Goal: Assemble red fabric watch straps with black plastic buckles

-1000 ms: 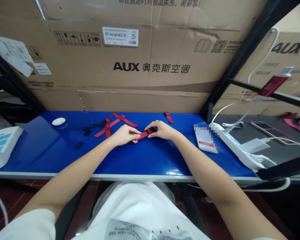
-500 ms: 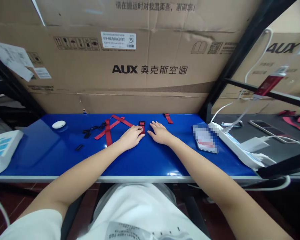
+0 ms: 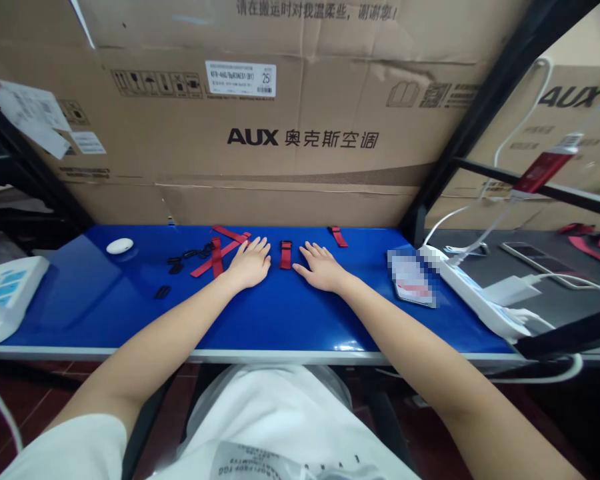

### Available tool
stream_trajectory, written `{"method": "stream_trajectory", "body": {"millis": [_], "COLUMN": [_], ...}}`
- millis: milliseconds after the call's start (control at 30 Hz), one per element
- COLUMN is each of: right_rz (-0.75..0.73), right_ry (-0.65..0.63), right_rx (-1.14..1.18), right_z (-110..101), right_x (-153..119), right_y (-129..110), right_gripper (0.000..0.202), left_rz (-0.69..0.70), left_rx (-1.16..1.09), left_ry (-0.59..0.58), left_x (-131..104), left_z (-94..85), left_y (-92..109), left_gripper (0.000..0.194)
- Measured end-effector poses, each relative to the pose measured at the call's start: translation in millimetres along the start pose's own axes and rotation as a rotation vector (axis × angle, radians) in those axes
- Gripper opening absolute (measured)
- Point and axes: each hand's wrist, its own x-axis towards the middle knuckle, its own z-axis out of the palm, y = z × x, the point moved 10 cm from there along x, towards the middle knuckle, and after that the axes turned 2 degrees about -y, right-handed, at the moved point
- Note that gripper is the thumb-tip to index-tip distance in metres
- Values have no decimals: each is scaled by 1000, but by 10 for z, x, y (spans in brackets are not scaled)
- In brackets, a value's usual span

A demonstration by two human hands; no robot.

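Note:
A short red webbing strap with a black buckle (image 3: 286, 256) lies flat on the blue tabletop (image 3: 300, 320), between my two hands. My left hand (image 3: 251, 264) rests palm down to its left, fingers spread and holding nothing. To the strap's right, my right hand (image 3: 323, 268) also lies flat with its fingers apart. Several loose red straps (image 3: 217, 259) cross each other just left of my left hand, partly under or behind its fingers. Beside them sit small black buckles (image 3: 176, 267), and one black slider (image 3: 163, 292) lies nearer to me.
Another buckled red strap (image 3: 338, 236) lies at the back. A phone-like slab (image 3: 414, 280) and a white power strip (image 3: 473, 297) are on the right. On the left are a white oval object (image 3: 120, 246) and a white device (image 3: 10, 300). A large carton (image 3: 300, 160) stands behind.
My left hand has let go of the buckled strap and moved left, its fingers spreading flat. The strap stays in place. My right hand has hardly moved.

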Motion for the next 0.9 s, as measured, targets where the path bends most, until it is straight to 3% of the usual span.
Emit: {"method": "stream_trajectory", "body": {"millis": [100,233,367,500,767,900], "right_rz": [0,-8,-15,-50,-66,-57], "right_ry": [-6,-10,2,18,23,10], "right_rx": [11,29,33,24,16,11], "right_z": [-8,-10,-20,-37,-19,-14], "right_x": [0,-7,-24,-42,-23,-26], "right_y": [-1,-1,-14,-75,-94,-94], "right_gripper": [83,86,86,86,87,87], "left_rz": [-91,-166,-21,108,42,43], "left_rx": [27,117,89,-51,-149,-161], "left_ry": [-65,-58,15,-68,-168,-180], "left_x": [-33,-144,-172,-139,-118,-131], "left_z": [65,15,-69,38,131,130], "left_y": [-173,-280,-10,240,187,180], "left_gripper": [61,64,65,72,93,92]}}
